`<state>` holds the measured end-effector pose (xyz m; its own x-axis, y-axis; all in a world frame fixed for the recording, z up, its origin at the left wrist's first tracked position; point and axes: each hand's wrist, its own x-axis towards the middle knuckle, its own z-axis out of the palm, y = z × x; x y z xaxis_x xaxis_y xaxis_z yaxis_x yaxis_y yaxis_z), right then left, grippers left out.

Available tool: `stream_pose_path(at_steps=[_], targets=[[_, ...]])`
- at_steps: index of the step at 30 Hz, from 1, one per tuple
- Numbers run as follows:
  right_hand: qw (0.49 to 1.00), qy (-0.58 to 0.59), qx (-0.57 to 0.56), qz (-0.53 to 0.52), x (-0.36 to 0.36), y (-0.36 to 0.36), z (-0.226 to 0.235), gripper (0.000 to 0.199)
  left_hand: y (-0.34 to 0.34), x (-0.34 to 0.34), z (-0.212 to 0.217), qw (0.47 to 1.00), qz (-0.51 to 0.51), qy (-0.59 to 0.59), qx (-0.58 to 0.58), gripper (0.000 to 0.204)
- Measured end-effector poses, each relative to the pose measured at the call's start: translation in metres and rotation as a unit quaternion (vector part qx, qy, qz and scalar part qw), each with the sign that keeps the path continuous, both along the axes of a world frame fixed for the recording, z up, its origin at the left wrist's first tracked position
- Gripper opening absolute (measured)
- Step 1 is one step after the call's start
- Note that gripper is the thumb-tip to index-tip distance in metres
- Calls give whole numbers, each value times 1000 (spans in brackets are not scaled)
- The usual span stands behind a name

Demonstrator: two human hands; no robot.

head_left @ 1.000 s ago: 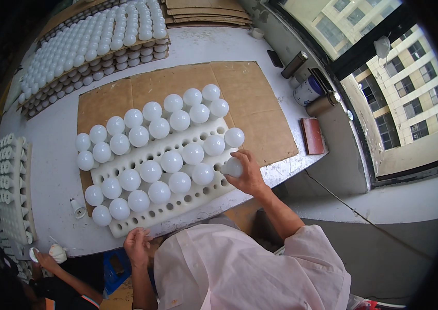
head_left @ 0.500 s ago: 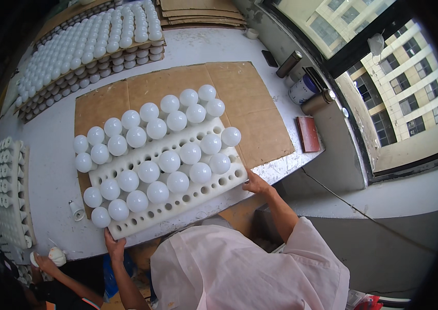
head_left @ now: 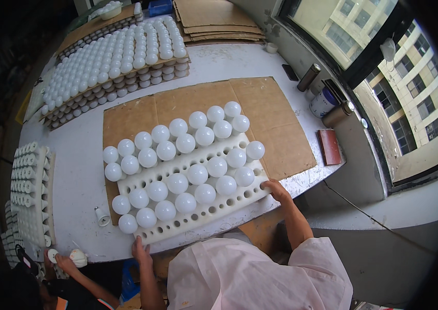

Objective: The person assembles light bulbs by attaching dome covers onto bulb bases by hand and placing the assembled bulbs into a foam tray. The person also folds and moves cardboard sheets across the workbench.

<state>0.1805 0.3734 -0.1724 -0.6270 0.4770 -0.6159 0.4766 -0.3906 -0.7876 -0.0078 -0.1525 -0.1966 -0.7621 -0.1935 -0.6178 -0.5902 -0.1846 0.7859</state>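
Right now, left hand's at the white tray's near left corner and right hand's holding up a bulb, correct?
Not quite: the head view shows the right hand at the white tray's near right corner instead. The left hand at the near left corner stands.

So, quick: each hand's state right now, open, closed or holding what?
Left hand: at near-left corner of white tray; grip can't be told.
Right hand: closed, holding the tray's near-right corner.
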Motion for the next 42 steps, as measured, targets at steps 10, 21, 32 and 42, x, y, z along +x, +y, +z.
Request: stream_pose_path(at_steps=[10,21,32,42], targets=[[991,73,-112,-25,-2,0,-10,35,98,58,-24,942,-34,-116,314,53],[962,156,-220,42,7,10,-23,57,179,109,-34,910,-103,-123,382,52],[886,147,-152,-413,73,67,-52,10,225,108,-17,919,10,-26,393,52],[860,227,-302,-344,-3,58,-44,38,250,109,16,926,6,-31,377,62]])
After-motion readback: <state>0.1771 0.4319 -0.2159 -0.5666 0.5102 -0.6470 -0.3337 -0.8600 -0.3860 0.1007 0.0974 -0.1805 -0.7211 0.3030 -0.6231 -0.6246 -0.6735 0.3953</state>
